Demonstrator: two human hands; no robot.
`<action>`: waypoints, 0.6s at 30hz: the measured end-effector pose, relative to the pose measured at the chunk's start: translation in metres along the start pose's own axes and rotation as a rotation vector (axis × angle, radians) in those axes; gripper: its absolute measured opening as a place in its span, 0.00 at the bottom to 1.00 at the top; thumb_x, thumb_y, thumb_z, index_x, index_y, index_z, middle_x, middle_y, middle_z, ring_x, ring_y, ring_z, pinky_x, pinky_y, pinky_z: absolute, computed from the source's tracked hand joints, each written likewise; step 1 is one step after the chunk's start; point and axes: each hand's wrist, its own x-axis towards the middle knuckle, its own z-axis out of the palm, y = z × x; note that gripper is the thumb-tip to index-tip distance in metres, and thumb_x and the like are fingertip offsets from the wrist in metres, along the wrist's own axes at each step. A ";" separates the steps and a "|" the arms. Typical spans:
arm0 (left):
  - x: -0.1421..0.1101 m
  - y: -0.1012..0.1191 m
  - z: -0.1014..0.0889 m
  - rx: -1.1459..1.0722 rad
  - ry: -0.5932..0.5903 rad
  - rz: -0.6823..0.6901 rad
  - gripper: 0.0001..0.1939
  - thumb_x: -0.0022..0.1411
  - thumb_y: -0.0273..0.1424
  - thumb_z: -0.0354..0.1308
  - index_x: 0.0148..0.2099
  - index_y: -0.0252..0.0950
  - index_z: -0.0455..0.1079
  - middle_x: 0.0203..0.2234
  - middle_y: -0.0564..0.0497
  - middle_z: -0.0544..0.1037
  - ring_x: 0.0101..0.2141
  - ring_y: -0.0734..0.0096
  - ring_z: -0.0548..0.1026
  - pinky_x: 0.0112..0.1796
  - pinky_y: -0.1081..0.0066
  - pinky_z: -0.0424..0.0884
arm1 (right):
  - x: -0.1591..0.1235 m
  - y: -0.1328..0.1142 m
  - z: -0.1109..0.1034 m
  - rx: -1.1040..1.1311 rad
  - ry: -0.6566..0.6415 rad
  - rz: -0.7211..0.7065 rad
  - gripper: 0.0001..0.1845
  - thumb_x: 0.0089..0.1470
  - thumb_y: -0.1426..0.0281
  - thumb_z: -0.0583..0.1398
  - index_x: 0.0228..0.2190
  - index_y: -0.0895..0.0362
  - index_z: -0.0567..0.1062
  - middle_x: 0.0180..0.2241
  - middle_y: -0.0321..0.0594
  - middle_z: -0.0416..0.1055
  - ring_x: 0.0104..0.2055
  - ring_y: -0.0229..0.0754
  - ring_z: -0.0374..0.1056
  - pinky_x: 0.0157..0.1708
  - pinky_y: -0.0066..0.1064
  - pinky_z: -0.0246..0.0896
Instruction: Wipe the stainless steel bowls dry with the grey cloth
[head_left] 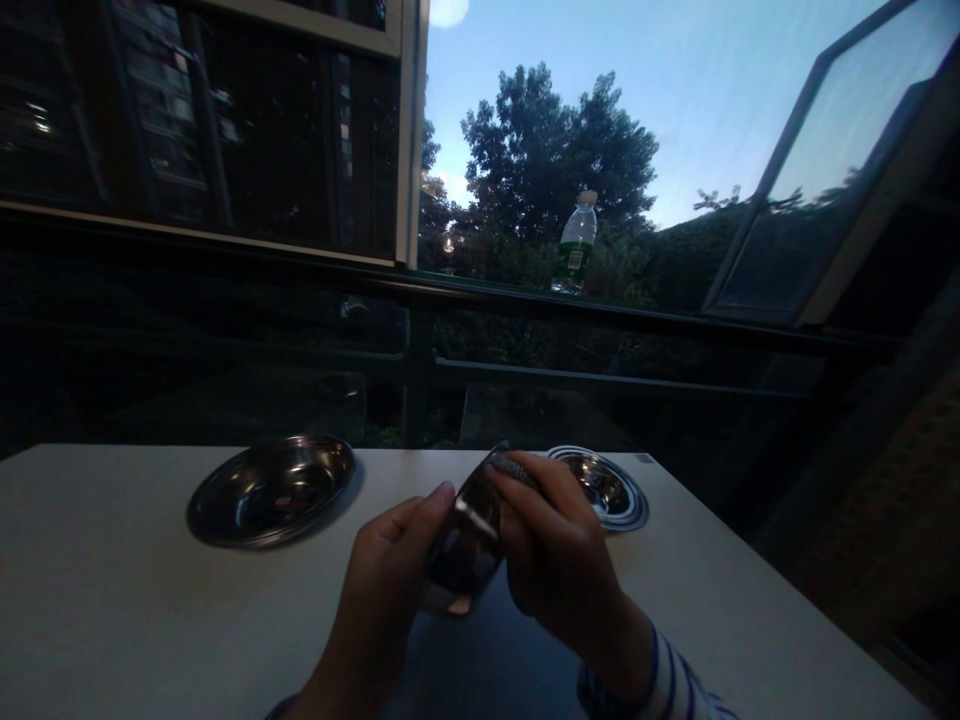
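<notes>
A shiny metal bowl [466, 540] is held tilted above the white table, its inside dark and blurred. Gripping its left side is my left hand [390, 560], thumb along the rim. My right hand [559, 530] is closed at the upper right rim, its fingers bent over a small grey textured pad [517, 466] pressed against the bowl. Most of that pad is hidden by the fingers, so its exact kind is unclear.
On the white table [112, 570], a wide metal basin [270, 495] lies at the left and metal dishes, seemingly nested [607, 490], at the right. Behind are a railing [645, 318], a plastic bottle [576, 245] standing on it, and an open window [817, 160].
</notes>
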 end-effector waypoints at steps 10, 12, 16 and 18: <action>0.007 0.001 -0.003 -0.118 -0.038 -0.021 0.12 0.49 0.39 0.60 0.25 0.34 0.72 0.17 0.54 0.74 0.23 0.72 0.71 0.24 0.75 0.66 | 0.000 0.001 0.006 0.037 -0.060 -0.056 0.17 0.55 0.74 0.51 0.46 0.59 0.69 0.46 0.48 0.67 0.47 0.48 0.61 0.44 0.44 0.62; 0.009 -0.003 -0.003 -0.112 -0.050 -0.029 0.12 0.49 0.38 0.61 0.26 0.33 0.72 0.19 0.54 0.75 0.22 0.73 0.71 0.25 0.76 0.66 | 0.000 0.004 0.006 0.014 -0.050 -0.034 0.17 0.56 0.75 0.50 0.47 0.59 0.69 0.47 0.48 0.66 0.48 0.48 0.61 0.46 0.45 0.61; 0.012 -0.005 -0.006 -0.177 -0.094 -0.012 0.12 0.50 0.38 0.61 0.33 0.33 0.72 0.24 0.52 0.76 0.25 0.73 0.73 0.28 0.75 0.67 | 0.001 -0.001 0.004 0.039 -0.133 -0.175 0.18 0.54 0.73 0.53 0.47 0.60 0.67 0.50 0.48 0.65 0.53 0.49 0.58 0.51 0.47 0.56; 0.013 -0.004 -0.007 -0.184 -0.096 0.003 0.13 0.51 0.37 0.61 0.35 0.33 0.72 0.25 0.52 0.77 0.27 0.72 0.73 0.29 0.75 0.67 | 0.001 -0.001 0.004 0.059 -0.136 -0.213 0.18 0.54 0.73 0.53 0.48 0.60 0.66 0.50 0.48 0.65 0.53 0.49 0.58 0.52 0.48 0.55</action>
